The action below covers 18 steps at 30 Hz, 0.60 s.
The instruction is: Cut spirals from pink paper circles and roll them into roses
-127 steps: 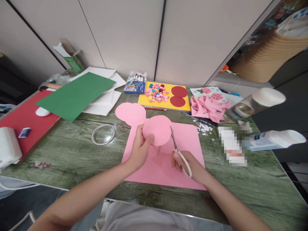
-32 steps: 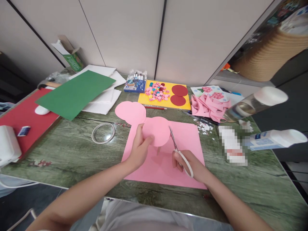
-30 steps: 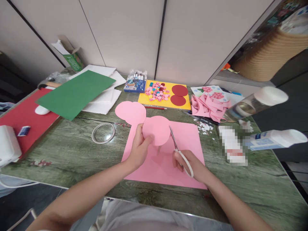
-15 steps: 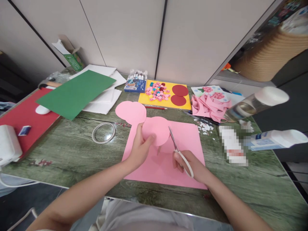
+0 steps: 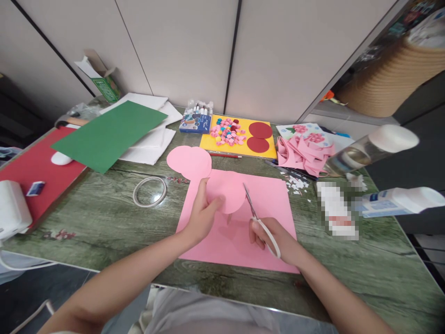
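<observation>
Pinching a pink disc (image 5: 231, 194) mid-frame by its left edge, between thumb and fingers of the left hand (image 5: 200, 215); gripping scissors (image 5: 255, 216) by the handles just right of center in a curled right hand (image 5: 282, 235), above a pink sheet (image 5: 236, 250).

Left hand (image 5: 201, 214) holding pink disc (image 5: 230, 192), right hand (image 5: 280, 237) gripping scissors (image 5: 256, 217), pink sheet (image 5: 232, 248) beneath

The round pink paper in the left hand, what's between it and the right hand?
The head view shows white-handled metal scissors, their blades between the round pink paper and the right hand.
</observation>
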Available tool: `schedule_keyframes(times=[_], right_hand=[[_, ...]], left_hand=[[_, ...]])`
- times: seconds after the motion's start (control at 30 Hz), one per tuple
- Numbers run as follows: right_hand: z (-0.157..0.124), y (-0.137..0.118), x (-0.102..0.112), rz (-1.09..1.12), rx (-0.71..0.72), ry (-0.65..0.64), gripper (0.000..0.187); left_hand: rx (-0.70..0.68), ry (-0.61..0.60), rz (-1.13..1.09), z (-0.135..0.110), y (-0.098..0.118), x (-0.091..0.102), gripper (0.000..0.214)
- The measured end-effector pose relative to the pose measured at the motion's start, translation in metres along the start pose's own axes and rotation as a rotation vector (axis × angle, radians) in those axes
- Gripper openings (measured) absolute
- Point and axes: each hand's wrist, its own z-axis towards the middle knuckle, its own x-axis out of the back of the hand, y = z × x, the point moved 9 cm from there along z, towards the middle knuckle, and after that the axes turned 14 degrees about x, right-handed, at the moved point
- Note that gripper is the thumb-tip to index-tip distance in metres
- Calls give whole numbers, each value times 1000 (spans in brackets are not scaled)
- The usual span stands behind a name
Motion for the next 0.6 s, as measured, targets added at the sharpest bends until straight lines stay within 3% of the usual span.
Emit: schedule_keyframes(times=[0.23,0.43,0.6], right_hand=[[1,0,3,-47,-15,1,53],[0,1,6,-149,-48,-55,48],[0,0,17,-180,-32,36,49]], left_hand=[[-6,-3,-60,2,0,0,29],[81,15,-234,16,-15,6,29],[144,5,-295,20,-22,6,34]])
